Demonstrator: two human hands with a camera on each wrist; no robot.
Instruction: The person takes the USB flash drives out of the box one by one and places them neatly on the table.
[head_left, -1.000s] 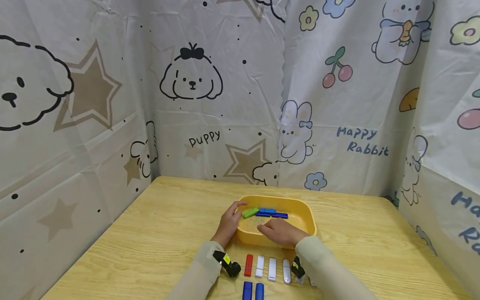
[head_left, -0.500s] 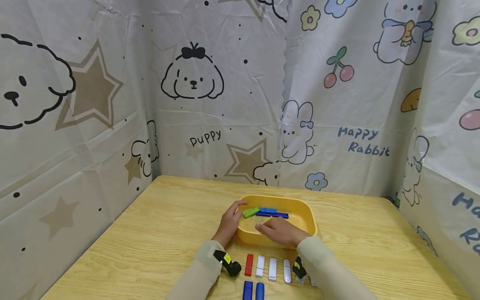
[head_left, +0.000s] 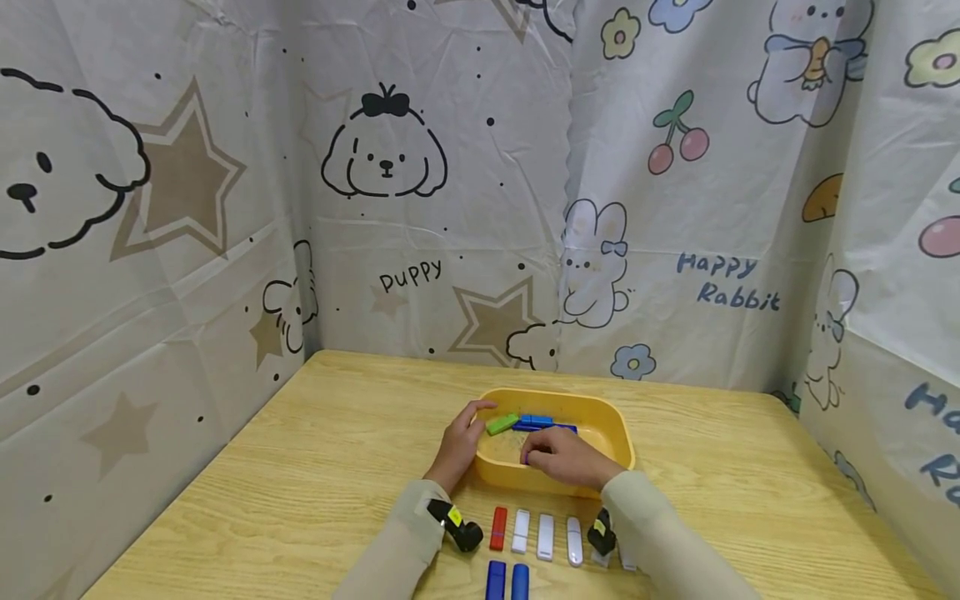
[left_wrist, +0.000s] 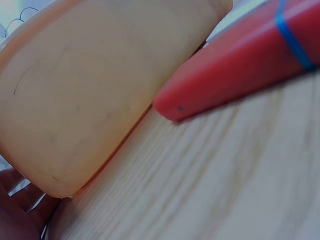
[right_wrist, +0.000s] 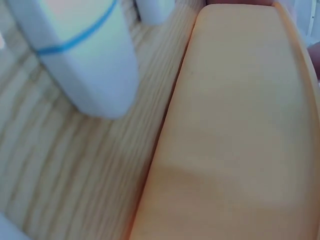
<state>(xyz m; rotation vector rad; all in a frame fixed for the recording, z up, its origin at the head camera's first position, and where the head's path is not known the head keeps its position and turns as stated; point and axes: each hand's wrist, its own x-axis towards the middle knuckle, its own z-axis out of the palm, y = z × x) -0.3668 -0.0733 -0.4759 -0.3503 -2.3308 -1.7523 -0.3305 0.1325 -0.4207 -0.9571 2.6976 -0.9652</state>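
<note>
My left hand (head_left: pixel 456 446) holds the left end of a yellow plastic basin (head_left: pixel 611 437), a finger over its rim. My right hand (head_left: pixel 564 458) reaches in over the near rim, thumb and fingers pinching a small purple stick (head_left: pixel 527 457), mostly hidden by the hand. Beyond it in the basin lie a green flash drive (head_left: pixel 502 425), a bright blue one (head_left: pixel 536 421) and dark blue ones partly covered by the right hand. In the left wrist view a red flash drive (left_wrist: pixel 225 70) lies close before the basin wall; the right wrist view shows a white flash drive (right_wrist: pixel 85 60).
In front of the basin, a row runs from the red drive through several white flash drives (head_left: pixel 545 537), its right end partly under the right sleeve. Nearer stand two blue flash drives (head_left: pixel 496 579) side by side. Patterned curtains (head_left: pixel 420 250) enclose the wooden table (head_left: pixel 315 475).
My right hand has turned and drawn slightly right, its thumb tucking in, and a purple stick now shows at its fingertips. The left hand has stayed on the basin.
</note>
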